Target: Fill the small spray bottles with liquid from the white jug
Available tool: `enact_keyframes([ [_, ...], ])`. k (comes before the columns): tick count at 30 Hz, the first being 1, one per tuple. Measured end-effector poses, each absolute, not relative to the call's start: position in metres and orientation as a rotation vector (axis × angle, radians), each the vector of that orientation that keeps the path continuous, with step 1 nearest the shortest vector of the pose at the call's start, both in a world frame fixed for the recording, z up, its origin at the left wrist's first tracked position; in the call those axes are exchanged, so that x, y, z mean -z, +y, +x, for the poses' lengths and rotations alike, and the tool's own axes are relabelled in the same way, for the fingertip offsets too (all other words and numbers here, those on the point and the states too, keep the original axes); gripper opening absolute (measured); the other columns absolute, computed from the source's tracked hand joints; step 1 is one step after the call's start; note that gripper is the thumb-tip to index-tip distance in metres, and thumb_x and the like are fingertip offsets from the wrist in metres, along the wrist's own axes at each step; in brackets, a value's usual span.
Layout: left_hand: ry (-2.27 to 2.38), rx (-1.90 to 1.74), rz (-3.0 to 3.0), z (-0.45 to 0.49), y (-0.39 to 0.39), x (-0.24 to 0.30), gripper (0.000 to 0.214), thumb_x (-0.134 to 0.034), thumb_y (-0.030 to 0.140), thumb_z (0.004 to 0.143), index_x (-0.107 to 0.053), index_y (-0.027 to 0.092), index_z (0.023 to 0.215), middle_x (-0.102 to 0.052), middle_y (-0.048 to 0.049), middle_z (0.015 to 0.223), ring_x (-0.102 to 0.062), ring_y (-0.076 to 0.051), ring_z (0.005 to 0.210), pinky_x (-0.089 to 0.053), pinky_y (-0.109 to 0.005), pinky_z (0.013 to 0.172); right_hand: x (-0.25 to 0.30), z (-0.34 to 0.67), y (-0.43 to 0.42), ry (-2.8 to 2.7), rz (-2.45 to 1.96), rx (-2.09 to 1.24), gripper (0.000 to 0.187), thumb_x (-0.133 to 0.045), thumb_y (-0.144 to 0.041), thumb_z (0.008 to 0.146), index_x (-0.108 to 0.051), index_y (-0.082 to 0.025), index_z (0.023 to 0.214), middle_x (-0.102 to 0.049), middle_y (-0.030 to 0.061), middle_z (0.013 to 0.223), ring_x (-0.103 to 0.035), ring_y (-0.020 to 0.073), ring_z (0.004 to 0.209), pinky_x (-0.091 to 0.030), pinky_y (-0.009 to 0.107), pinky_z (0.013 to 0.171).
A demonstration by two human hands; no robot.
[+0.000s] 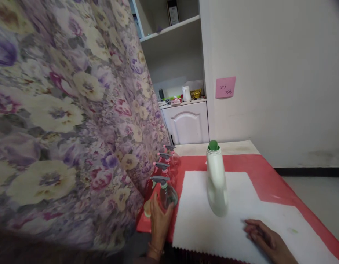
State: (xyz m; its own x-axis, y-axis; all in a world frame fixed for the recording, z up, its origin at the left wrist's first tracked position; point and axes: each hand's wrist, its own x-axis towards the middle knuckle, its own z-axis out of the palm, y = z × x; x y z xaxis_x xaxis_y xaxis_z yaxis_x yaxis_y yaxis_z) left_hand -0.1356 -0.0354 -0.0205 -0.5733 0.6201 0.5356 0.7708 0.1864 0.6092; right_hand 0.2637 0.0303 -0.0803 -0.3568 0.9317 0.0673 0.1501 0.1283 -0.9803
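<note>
My left hand (160, 218) is around the lower part of a clear spray bottle (168, 196) with a grey trigger head and pale green collar, at the table's left edge. Behind it, several spray bottles with grey and pink heads (164, 157) stand in a row. A small yellowish round item (147, 208) lies beside my left fingers, partly hidden. On the white cloth stands a large pale bottle (217, 185), upright, with a green part in its uncapped neck. To its right, my right hand (264, 238) hovers low over the cloth, fingers loosely bent and holding nothing.
The white cloth (194, 220) lies over a red table cover (248, 163). A floral curtain (103, 146) hangs close along the left. Behind the table are a white cabinet (188, 126) with small items on it and a wall bearing a pink note (225, 87).
</note>
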Motion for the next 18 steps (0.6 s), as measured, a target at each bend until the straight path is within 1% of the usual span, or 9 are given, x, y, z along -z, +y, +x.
enact_keyframes([
  [2, -2.299, 1.413, -1.347, -0.127, -0.022, 0.029, 0.089, -0.069, 0.047, 0.073, -0.027, 0.013, 0.145, -0.043, -0.022, 0.144, -0.038, -0.038, 0.138, -0.034, -0.056, 0.113, 0.081, 0.262, 0.03, -1.644, -1.062, -1.293, 0.05, -0.06, -0.061, 0.081, -0.068, -0.021, 0.108, -0.076, 0.0106, 0.095, -0.073, 0.0254, 0.09, -0.059, 0.035, 0.083],
  [4, -2.308, 1.463, -1.31, -0.124, -0.011, 0.036, 0.097, -0.072, 0.046, 0.071, -0.022, 0.012, 0.146, -0.038, -0.024, 0.147, -0.034, -0.039, 0.14, -0.031, -0.057, 0.114, 0.081, 0.261, 0.03, -1.654, -1.049, -1.303, 0.049, -0.061, -0.06, 0.081, -0.068, -0.02, 0.108, -0.076, 0.0107, 0.095, -0.072, 0.0255, 0.089, -0.059, 0.035, 0.083],
  [7, -2.308, 1.489, -1.271, -0.128, -0.003, 0.042, 0.094, -0.069, 0.043, 0.073, -0.019, 0.013, 0.147, -0.036, -0.0252, 0.148, -0.033, -0.04, 0.141, -0.031, -0.057, 0.114, 0.082, 0.26, 0.031, -1.645, -1.04, -1.294, 0.048, -0.06, -0.059, 0.082, -0.068, -0.02, 0.109, -0.076, 0.0101, 0.094, -0.073, 0.0249, 0.088, -0.059, 0.034, 0.083],
  [10, -2.296, 1.493, -1.249, -0.134, -0.002, 0.043, 0.089, -0.066, 0.042, 0.076, -0.021, 0.012, 0.146, -0.037, -0.0252, 0.147, -0.034, -0.04, 0.14, -0.032, -0.058, 0.114, 0.082, 0.259, 0.032, -1.636, -1.039, -1.285, 0.046, -0.06, -0.058, 0.082, -0.069, -0.021, 0.109, -0.076, 0.0098, 0.093, -0.073, 0.0248, 0.085, -0.06, 0.033, 0.08],
  [15, -2.293, 1.475, -1.247, -0.139, -0.004, 0.046, 0.08, -0.064, 0.043, 0.078, -0.028, 0.014, 0.143, -0.045, -0.0207, 0.14, -0.038, -0.038, 0.138, -0.031, -0.058, 0.114, 0.076, 0.258, 0.03, -1.599, -1.054, -1.291, 0.043, -0.063, -0.055, 0.081, -0.071, -0.021, 0.107, -0.076, 0.0096, 0.09, -0.073, 0.0252, 0.083, -0.06, 0.034, 0.078],
  [18, -2.282, 1.451, -1.278, -0.14, -0.004, 0.046, 0.075, -0.062, 0.039, 0.079, -0.03, 0.016, 0.143, -0.048, -0.0185, 0.137, -0.042, -0.036, 0.135, -0.034, -0.055, 0.113, 0.07, 0.256, 0.03, -1.584, -1.041, -1.305, 0.043, -0.064, -0.055, 0.081, -0.071, -0.021, 0.107, -0.076, 0.0098, 0.09, -0.072, 0.0251, 0.082, -0.059, 0.037, 0.079],
])
